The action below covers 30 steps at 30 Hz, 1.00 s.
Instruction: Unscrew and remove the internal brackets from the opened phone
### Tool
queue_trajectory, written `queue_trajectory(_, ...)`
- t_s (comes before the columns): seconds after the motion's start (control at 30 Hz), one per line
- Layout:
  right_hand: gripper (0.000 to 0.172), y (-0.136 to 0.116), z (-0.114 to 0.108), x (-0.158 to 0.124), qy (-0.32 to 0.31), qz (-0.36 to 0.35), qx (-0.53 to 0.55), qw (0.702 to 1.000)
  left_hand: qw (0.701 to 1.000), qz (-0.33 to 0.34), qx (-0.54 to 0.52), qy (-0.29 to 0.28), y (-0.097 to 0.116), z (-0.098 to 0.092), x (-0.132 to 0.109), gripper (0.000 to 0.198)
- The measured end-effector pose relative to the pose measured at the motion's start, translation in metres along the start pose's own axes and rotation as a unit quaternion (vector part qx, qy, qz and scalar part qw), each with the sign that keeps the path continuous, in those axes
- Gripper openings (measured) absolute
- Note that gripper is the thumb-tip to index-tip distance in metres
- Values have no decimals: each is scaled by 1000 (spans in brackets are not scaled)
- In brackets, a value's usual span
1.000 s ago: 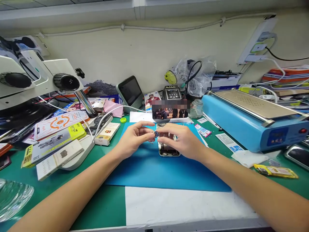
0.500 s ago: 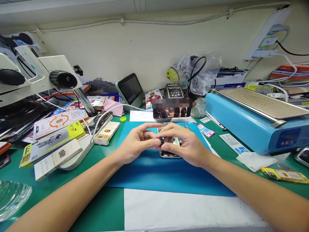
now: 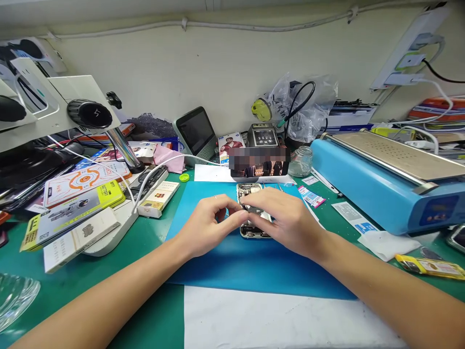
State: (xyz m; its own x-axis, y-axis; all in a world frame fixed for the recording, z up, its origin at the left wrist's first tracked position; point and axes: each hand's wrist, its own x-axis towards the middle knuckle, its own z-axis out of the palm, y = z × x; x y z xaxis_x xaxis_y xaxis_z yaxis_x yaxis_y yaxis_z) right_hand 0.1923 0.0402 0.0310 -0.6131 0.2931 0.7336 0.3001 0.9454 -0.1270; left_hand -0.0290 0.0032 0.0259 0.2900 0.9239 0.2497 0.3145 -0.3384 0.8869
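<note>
An opened phone with bare inner parts lies on a blue mat, partly covered by my fingers. My left hand is closed in a pinch of thumb and forefinger over the phone's left edge. From the other side, my right hand pinches too, its fingertips meeting those of the left. Between them is a small black part, almost wholly hidden by the fingers now. Slim metal tools lie just behind my right hand.
Behind the mat a propped phone plays a video, beside a glass jar. A blue heating plate machine stands right. Left are a microscope stand, battery boxes and a white cable. A glass dish sits front left.
Both hands have turned and lowered slightly over the phone. The small black part, visible between my fingertips before, is now mostly covered. The view has shifted a little.
</note>
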Motion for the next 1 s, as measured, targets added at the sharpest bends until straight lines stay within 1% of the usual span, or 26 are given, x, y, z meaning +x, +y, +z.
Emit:
queue_trajectory(0.17, 29, 1, 3, -2, -13, -28, -19, 999, 1000, -2, 8, -11, 0, 3, -1, 31)
queue_trajectory(0.37, 18, 1, 1, 1, -11, -28, -29, 999, 998, 6, -30, -62, 2, -2, 0, 30)
queue_trajectory(0.5, 21, 2, 0, 1, -13, -28, -29, 999, 995, 5, -48, -86, 2, -3, 0, 30)
queue_trajectory(0.63, 23, 6, 0, -1, -19, -22, -29, 999, 993, -10, -60, -103, -1, -3, -1, 30)
queue_trajectory(0.83, 22, 6, 0, -2, -20, -19, -30, 999, 992, -26, -77, -97, -4, -1, -2, 34)
queue_trajectory(1.0, 19, 5, -1, -1, -12, -22, -30, 999, 994, -33, -78, -71, -4, -2, 0, 38)
